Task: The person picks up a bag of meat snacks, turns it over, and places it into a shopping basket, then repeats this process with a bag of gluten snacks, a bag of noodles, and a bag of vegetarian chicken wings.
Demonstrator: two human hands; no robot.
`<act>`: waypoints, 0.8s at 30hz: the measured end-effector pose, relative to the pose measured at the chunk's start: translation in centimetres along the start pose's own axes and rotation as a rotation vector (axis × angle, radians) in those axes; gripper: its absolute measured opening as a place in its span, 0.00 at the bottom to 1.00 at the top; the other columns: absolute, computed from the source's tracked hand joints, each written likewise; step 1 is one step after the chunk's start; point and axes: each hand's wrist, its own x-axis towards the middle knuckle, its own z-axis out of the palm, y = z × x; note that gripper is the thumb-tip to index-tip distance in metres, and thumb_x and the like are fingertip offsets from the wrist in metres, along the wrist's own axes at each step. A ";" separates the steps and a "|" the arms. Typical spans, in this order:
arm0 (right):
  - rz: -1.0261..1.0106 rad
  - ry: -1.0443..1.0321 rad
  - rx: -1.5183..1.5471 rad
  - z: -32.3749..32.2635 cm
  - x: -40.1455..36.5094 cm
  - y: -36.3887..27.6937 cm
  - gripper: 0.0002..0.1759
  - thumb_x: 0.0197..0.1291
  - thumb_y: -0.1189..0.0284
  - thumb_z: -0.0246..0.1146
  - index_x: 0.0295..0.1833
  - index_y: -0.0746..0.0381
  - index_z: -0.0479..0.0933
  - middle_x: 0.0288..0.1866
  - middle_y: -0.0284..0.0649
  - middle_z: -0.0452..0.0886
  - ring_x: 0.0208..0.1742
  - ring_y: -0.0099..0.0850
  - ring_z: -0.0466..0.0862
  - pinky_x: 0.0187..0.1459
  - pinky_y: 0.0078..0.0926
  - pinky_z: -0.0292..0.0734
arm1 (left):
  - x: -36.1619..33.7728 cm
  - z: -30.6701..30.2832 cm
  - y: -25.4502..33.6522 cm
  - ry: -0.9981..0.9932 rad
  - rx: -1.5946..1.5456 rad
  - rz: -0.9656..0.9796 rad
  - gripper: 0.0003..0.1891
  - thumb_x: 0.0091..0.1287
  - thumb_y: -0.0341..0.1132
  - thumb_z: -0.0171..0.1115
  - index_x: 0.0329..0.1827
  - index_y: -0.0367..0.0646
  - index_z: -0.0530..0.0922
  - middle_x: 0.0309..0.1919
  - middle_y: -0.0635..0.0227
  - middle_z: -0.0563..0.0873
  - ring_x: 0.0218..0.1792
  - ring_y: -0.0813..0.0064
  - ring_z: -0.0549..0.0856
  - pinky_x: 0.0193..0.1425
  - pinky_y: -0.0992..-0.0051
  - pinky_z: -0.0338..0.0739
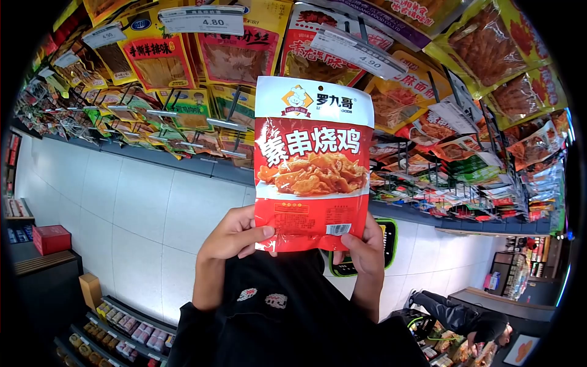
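A red and white snack bag (313, 177) is held upright in front of me, its printed front facing me with a picture of fried food and a barcode near the bottom. My left hand (235, 235) grips the lower left corner, thumb on the front. At the lower right corner, my right hand (365, 244) pinches the bag the same way. Fingers behind the bag are mostly hidden. Partly covered by my right hand is a dark basket with a green rim (393, 241), lower down behind it.
Hanging snack bags (156, 58) fill the rack ahead, with price tags (202, 21) on its hooks. Pale floor tiles (140, 202) lie below. Lower shelves with jars and packs (131, 327) stand at bottom left, a red box (51, 239) at left. Another person (471, 318) is at lower right.
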 end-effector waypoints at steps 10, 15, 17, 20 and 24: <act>-0.004 0.017 -0.005 -0.2 0.2 0.3 0.25 0.56 0.82 0.56 0.60 0.73 0.62 0.39 0.45 0.80 0.21 0.28 0.80 0.20 0.18 0.73 | 0.0 -0.1 -0.5 0.027 -0.005 0.000 0.13 0.67 0.29 0.54 0.52 0.34 0.71 0.24 0.63 0.82 0.10 0.91 0.64 0.11 0.88 0.54; 0.005 0.014 -0.024 -0.2 0.5 0.3 0.23 0.56 0.82 0.56 0.59 0.72 0.62 0.38 0.43 0.80 0.20 0.27 0.80 0.20 0.17 0.73 | 0.0 0.0 -0.2 0.025 0.000 0.009 0.13 0.67 0.29 0.54 0.52 0.34 0.71 0.23 0.65 0.81 0.10 0.91 0.64 0.11 0.88 0.54; 0.007 0.015 -0.023 -0.3 0.5 0.4 0.23 0.57 0.81 0.56 0.58 0.72 0.63 0.37 0.43 0.80 0.20 0.27 0.80 0.21 0.17 0.73 | 0.0 0.0 -0.3 0.028 0.000 0.010 0.13 0.67 0.29 0.54 0.52 0.34 0.72 0.23 0.65 0.81 0.10 0.91 0.64 0.11 0.88 0.54; 0.008 0.010 -0.020 -0.3 0.6 0.4 0.22 0.57 0.81 0.56 0.58 0.72 0.63 0.37 0.43 0.80 0.20 0.27 0.80 0.21 0.17 0.73 | -0.1 0.1 -0.2 0.038 0.003 0.009 0.12 0.67 0.29 0.54 0.52 0.34 0.72 0.23 0.66 0.81 0.10 0.91 0.64 0.11 0.88 0.54; 0.004 0.006 -0.020 -0.3 0.7 0.5 0.22 0.57 0.81 0.57 0.58 0.72 0.63 0.37 0.43 0.80 0.20 0.27 0.80 0.21 0.17 0.73 | -0.1 0.3 0.1 0.049 0.017 0.006 0.12 0.67 0.28 0.54 0.51 0.34 0.72 0.24 0.67 0.81 0.11 0.91 0.65 0.12 0.88 0.55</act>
